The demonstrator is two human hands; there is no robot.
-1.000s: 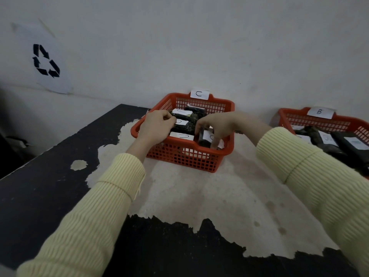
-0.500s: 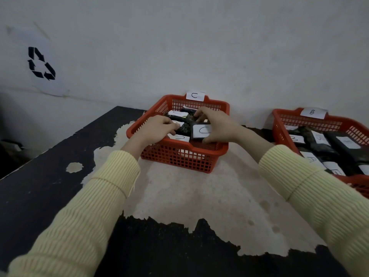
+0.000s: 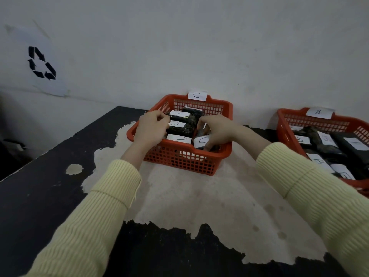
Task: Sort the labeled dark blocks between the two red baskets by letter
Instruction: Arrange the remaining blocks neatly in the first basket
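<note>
Both arms reach forward in pale yellow ribbed sleeves, the left hand [image 3: 151, 127] loosely curled with fingertips bunched toward the right, the right hand [image 3: 216, 130] palm-down a little farther right, its fingers bent downward and thumb tucked under.

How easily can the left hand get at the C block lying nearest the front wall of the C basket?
Probably easily: the left hand rests beside that block, whose labelled top lies uncovered in the C basket.
</note>
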